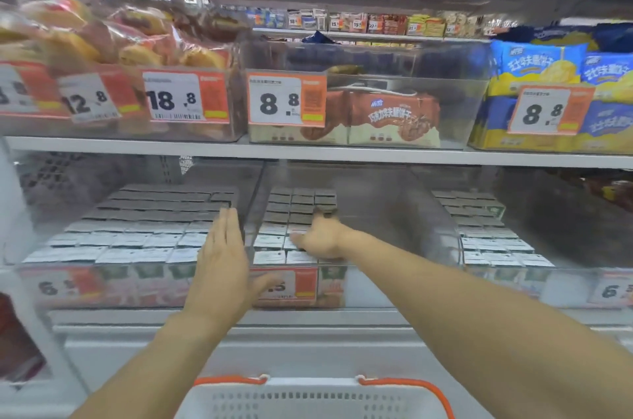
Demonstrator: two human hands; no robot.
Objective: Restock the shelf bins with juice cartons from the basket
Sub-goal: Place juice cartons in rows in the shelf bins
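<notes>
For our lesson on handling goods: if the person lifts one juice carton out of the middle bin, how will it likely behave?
A juice carton is boxy with a flat top, so probably stiff and unlikely to roll. Packed tight against its neighbours, it may resist lifting. If full, it is likely heavy for its size; the right hand reaches among them.

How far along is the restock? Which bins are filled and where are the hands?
The left bin looks packed with juice cartons from front to back. The right hand is inside the middle bin, resting on its cartons; that bin has three columns and bare space to their right. The left hand is flat at the divider, holding nothing. The right bin is also part filled. The basket's contents cannot be seen.
</notes>
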